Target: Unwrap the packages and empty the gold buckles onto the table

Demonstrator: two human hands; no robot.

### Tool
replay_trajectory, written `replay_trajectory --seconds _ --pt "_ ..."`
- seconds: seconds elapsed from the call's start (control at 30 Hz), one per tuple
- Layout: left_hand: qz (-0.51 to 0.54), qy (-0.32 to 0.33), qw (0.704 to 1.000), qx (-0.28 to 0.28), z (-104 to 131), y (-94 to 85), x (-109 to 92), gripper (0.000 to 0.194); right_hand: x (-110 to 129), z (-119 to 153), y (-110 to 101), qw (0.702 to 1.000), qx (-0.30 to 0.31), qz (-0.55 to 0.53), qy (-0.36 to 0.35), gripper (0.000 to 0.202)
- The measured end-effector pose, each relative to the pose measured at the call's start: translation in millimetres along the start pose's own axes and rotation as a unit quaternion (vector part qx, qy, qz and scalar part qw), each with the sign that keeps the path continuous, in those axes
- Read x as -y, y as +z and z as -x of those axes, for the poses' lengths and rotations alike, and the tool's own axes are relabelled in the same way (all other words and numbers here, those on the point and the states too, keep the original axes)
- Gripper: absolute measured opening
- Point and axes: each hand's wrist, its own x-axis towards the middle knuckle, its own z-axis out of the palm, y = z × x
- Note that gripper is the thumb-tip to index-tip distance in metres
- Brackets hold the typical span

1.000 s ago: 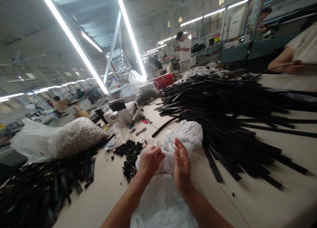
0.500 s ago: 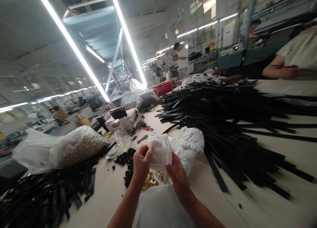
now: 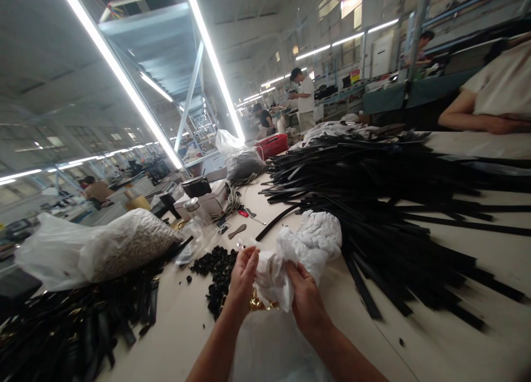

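Note:
Between my hands is a crumpled, thin white plastic bag. My right hand is closed on its right side, with the thumb on top. My left hand pinches at the bag's left edge, its fingertips pressed together. Just below the bag lie gold-coloured metal pieces, partly covered by my hands and the bag. Closer to me is a larger whitish translucent plastic sheet or bag between my forearms. Small black pieces are heaped left of my left hand. A white bundle touches the far side of the held bag.
Long black strips are piled across the right of the table. A full plastic bag and more black strips lie on the left. A glass jar and a red basket stand farther back. A person's arm is at right.
The white bag has gone from a flatter, upright shape to a crumpled one, bunched toward my right hand. My right hand has shifted slightly right, and the gap between my hands is wider.

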Motion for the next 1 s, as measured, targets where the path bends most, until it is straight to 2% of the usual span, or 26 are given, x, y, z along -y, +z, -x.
replay_trajectory --seconds 0.1,0.2,0.3,0.43,0.5,0.6,0.73,0.8,0.9,1.0 --pt "0.017 -0.037 0.996 0.085 3 4.6 -5 0.057 3 3 3 1.000 0.006 -0.015 0.016 0.037" --pt "0.058 -0.094 0.988 0.109 4 9.3 -11 0.050 5 4 5 0.999 -0.004 -0.037 0.022 0.036" --pt "0.120 -0.112 0.982 0.096 2 11.7 -9 0.042 6 3 5 0.998 -0.012 -0.056 0.015 0.035" --pt "0.198 -0.157 0.965 0.068 -3 9.7 4 0.040 10 2 6 0.997 -0.005 -0.074 0.016 0.036" --pt "0.177 -0.146 0.971 0.060 -3 8.2 6 0.041 12 3 7 0.996 0.001 -0.084 0.011 0.038" --pt "0.100 -0.093 0.989 0.064 -1 8.3 1 0.048 13 4 8 0.996 0.013 -0.082 0.009 0.040" --pt "0.029 -0.086 0.991 0.093 0 11.3 -6 0.052 10 2 5 0.997 0.018 -0.077 0.008 0.039" --pt "0.040 -0.093 0.992 0.069 -3 10.5 -4 0.049 8 -1 1 0.997 0.004 -0.080 -0.008 0.038" --pt "0.137 -0.127 0.982 0.032 -10 4.3 2 0.044 6 -7 -4 0.994 -0.046 -0.094 -0.031 0.034" --pt "0.190 -0.164 0.967 0.043 -14 -3.6 8 0.042 4 -11 -10 0.991 -0.091 -0.092 -0.020 0.031"
